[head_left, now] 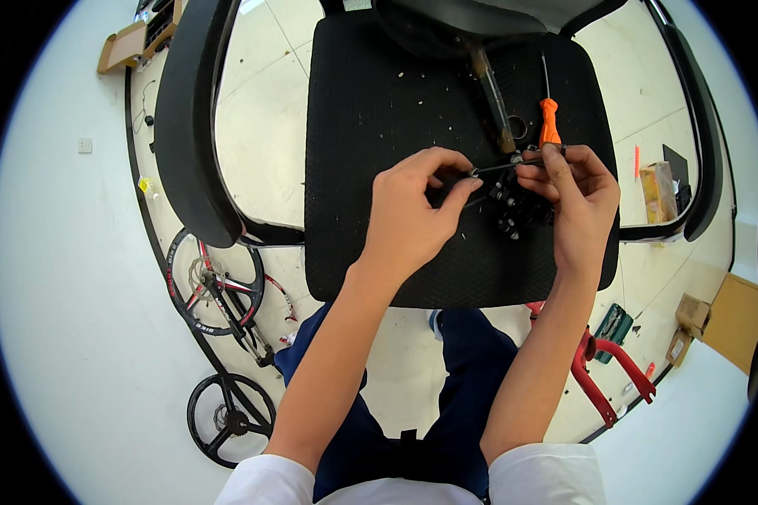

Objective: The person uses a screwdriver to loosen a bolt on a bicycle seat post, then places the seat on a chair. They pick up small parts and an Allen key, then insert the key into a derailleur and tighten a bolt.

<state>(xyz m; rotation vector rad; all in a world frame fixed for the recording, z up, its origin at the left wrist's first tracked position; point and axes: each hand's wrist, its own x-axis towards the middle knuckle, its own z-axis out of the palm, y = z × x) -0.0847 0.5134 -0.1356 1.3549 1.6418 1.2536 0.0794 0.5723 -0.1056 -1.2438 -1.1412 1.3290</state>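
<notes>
My left hand [413,215] pinches one end of a thin dark metal rod [497,167] between thumb and fingers. My right hand [577,194] grips a small black mechanical part [518,206] and the rod's other end. Both hands hover just above a black mesh chair seat [370,126]. An orange-handled screwdriver [549,118] lies on the seat just beyond my right hand. A brownish, clear-handled tool [493,97] lies beside it. A small metal ring [518,128] rests between them.
The chair's black armrests [181,126] curve at both sides. A bicycle with black spoked wheels [215,290] lies on the floor at left. A red metal frame [602,370] and cardboard boxes [691,316] sit at lower right. My legs in dark trousers [455,379] are below.
</notes>
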